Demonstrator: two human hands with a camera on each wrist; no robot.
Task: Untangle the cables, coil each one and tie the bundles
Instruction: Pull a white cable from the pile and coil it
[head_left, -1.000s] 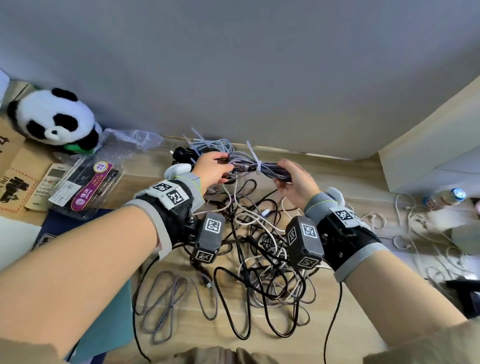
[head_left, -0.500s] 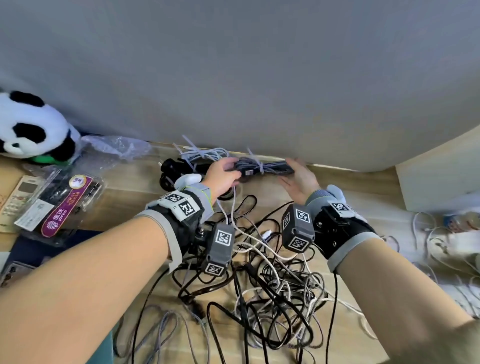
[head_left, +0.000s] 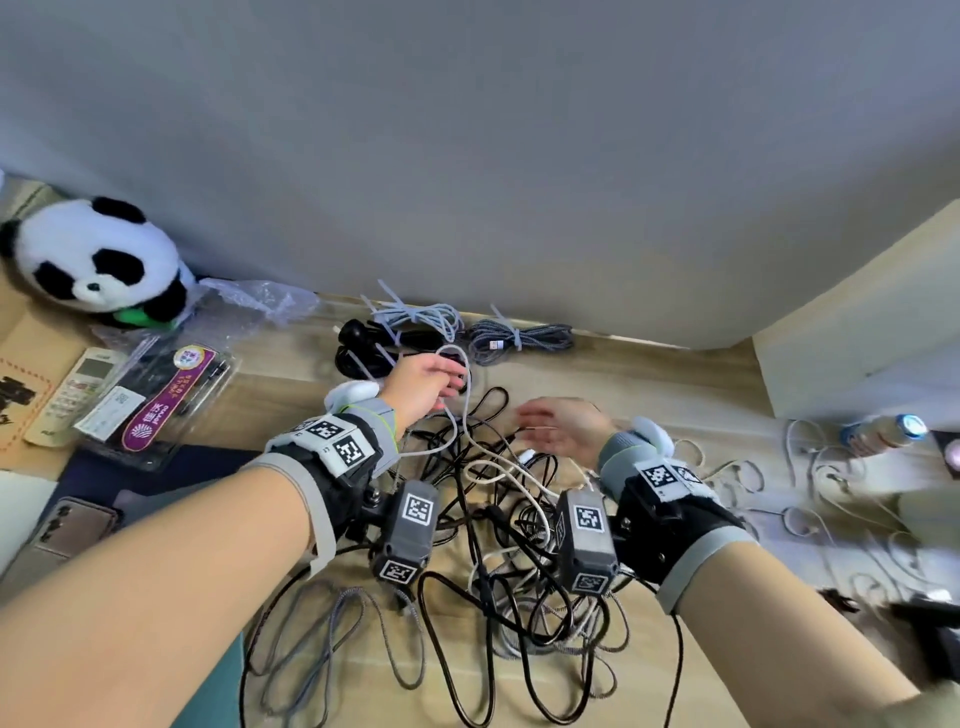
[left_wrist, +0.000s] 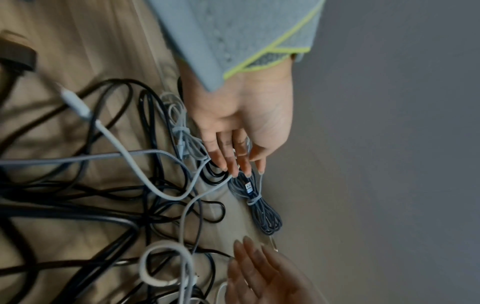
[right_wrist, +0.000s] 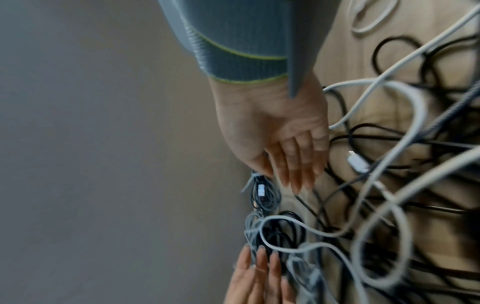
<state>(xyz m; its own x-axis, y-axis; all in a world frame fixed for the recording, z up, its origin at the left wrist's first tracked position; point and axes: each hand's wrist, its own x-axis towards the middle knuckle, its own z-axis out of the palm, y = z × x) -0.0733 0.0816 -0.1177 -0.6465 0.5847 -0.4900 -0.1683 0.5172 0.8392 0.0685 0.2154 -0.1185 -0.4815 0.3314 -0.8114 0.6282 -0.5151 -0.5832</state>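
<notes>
A tied dark grey braided bundle (head_left: 519, 340) (left_wrist: 258, 205) (right_wrist: 262, 195) lies against the wall, free of both hands. Beside it lie a tied light grey bundle (head_left: 415, 314) and a black bundle (head_left: 363, 343). My left hand (head_left: 441, 382) (left_wrist: 239, 162) hovers just in front of them with straight fingers and holds nothing; a white cable loop (head_left: 457, 358) passes by its fingertips. My right hand (head_left: 535, 421) (right_wrist: 293, 176) is spread flat above the tangle of black, white and grey cables (head_left: 493, 519), also holding nothing.
A plush panda (head_left: 93, 254), a plastic bag, a remote (head_left: 78, 384) and a blister pack (head_left: 156, 410) sit at the left. A phone (head_left: 72, 525) lies near my left forearm. White earphone cables and a bottle (head_left: 883, 431) lie at the right. The grey wall closes the back.
Both hands have let go of the dark grey bundle, which now lies by the wall. They have opened and drawn back over the tangle.
</notes>
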